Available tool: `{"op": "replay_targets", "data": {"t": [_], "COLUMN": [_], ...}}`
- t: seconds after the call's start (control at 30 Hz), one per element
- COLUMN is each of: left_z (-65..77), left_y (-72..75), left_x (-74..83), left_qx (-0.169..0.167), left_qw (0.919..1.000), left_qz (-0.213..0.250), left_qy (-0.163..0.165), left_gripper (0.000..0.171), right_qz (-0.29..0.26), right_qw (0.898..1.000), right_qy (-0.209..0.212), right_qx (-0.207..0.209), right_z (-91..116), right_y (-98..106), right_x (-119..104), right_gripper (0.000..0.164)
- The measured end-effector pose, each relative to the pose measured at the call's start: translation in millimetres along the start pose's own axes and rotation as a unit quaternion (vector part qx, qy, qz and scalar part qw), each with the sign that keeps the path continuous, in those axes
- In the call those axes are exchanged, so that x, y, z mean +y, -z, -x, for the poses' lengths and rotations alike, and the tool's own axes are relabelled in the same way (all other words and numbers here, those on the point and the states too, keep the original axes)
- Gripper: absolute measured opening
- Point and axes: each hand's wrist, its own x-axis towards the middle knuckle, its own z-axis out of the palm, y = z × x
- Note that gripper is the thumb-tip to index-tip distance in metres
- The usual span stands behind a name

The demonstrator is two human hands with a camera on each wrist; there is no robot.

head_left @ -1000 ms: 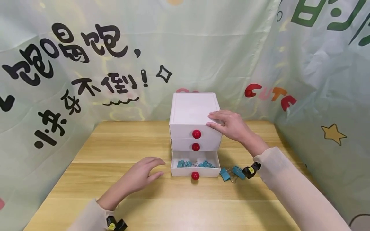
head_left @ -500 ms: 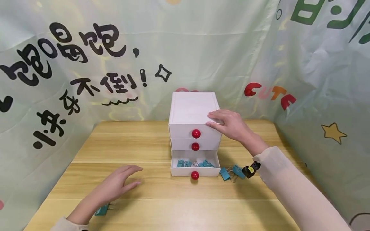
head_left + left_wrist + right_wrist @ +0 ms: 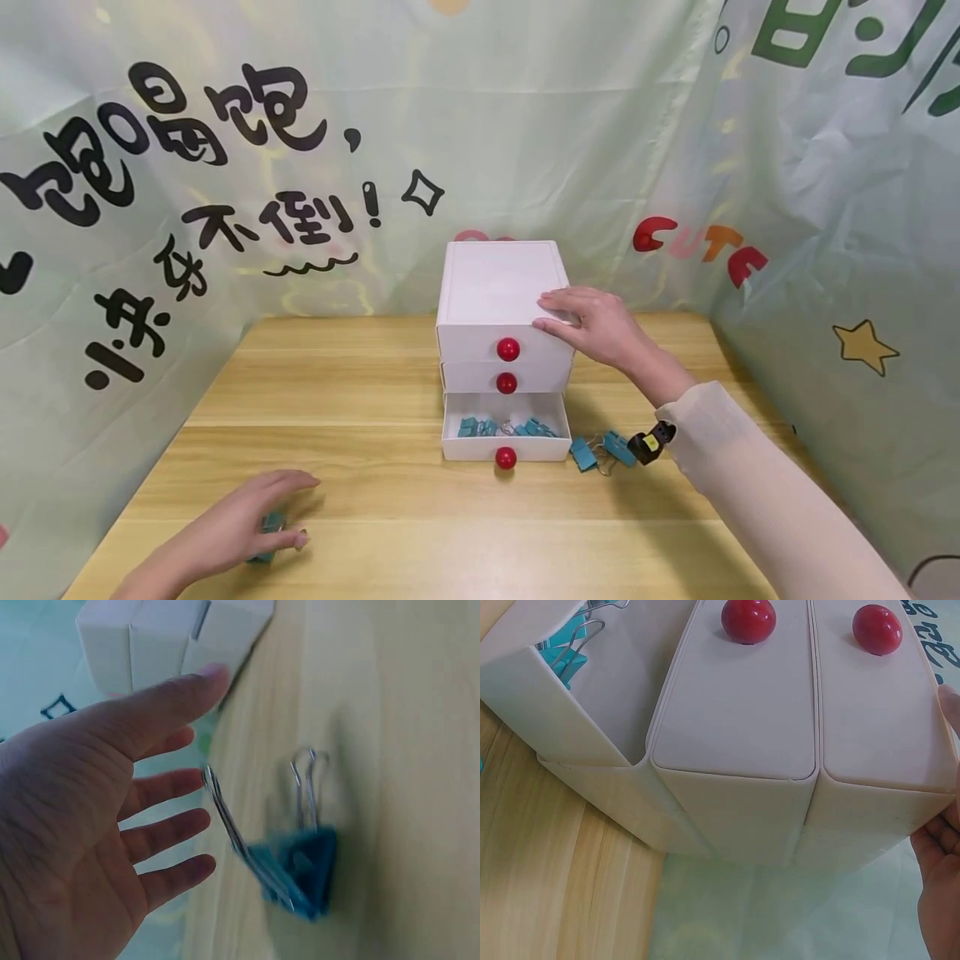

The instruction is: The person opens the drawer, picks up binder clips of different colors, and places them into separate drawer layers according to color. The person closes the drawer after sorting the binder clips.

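Note:
My left hand (image 3: 225,529) hovers over a blue binder clip (image 3: 272,523) at the front left of the table, fingers and thumb spread apart. In the left wrist view, the binder clip (image 3: 300,870) has its wire handles out, one reaching close to the fingertips. My right hand (image 3: 600,327) rests on the top right edge of a white drawer unit (image 3: 502,283) with red knobs, its fingers extended. The bottom drawer (image 3: 468,450) is pulled out, and several blue binder clips (image 3: 536,427) lie inside.
Two more blue clips (image 3: 617,447) lie on the table just right of the drawer, near the right wrist. Printed cloth (image 3: 375,125) hangs behind and beside the wooden table (image 3: 375,542).
My left hand has moved from beside the open drawer toward the front left, over the binder clip. My right hand stays on the drawer unit.

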Motion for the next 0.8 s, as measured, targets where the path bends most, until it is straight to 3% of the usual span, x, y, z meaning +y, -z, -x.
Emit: {"op": "replay_targets", "data": {"t": [0.1, 0.27, 0.4, 0.8], "left_z": [8.3, 15.5, 19.0, 14.7], "left_y": [-1.3, -3.6, -6.9, -6.4], "left_x": [-8.6, -17.9, -22.4, -30.8], "left_qx": [-0.007, -0.066, -0.099, -0.099], "left_qw": [0.9999, 0.9973, 0.9931, 0.9939], "left_qz": [-0.011, 0.011, 0.030, 0.001], "left_qy": [-0.002, 0.031, 0.054, 0.049], "left_gripper": [0.070, 0.079, 0.076, 0.060], "right_qz": [0.001, 0.002, 0.003, 0.003], "right_qw": [1.000, 1.000, 1.000, 1.000], "right_qy": [-0.002, -0.004, -0.001, 0.003], "right_qx": [-0.002, -0.002, 0.001, 0.007], "right_z": [0, -1, -1, 0], "right_y": [1, 1, 1, 0], "right_x": [0, -1, -2, -1], "right_gripper": [0.052, 0.052, 0.052, 0.050]}}
